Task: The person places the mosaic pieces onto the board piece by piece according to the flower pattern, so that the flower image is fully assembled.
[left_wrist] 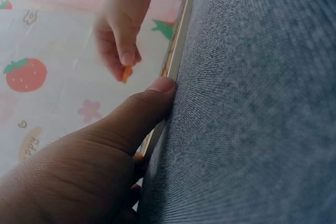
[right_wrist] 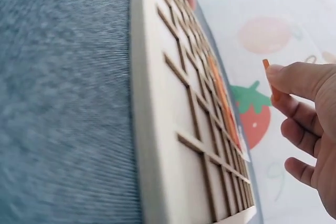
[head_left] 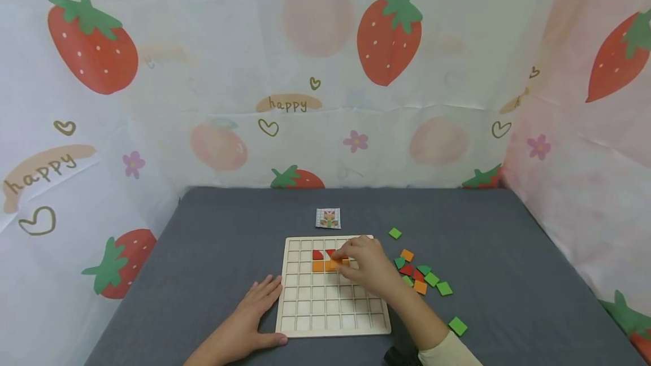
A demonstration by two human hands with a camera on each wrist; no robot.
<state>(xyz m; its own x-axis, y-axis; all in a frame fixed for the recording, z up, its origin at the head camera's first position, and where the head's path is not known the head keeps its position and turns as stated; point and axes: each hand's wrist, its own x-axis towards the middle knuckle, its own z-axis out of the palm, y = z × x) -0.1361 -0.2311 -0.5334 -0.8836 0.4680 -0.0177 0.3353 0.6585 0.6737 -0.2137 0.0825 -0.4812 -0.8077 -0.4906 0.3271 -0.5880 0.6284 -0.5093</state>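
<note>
A pale wooden grid board [head_left: 317,306] lies on the dark table. Several red and orange tiles sit in its upper cells, among them an orange tile [head_left: 317,266] and a red tile [head_left: 317,255]. My right hand [head_left: 373,267] is over these cells and pinches an orange tile [right_wrist: 267,72] between thumb and fingertips; the right wrist view shows it edge-on, raised above the board. At the board's lower left, my left hand [head_left: 246,315] rests with fingers extended along the side. Its thumb [left_wrist: 152,90] touches the board's near edge.
Right of the board lie several loose tiles: green tiles [head_left: 444,288], orange tiles [head_left: 420,287] and red tiles [head_left: 406,270]. A small pattern card [head_left: 328,218] lies behind the board. Strawberry-printed cloth [head_left: 325,72] surrounds the grey tabletop [head_left: 229,230].
</note>
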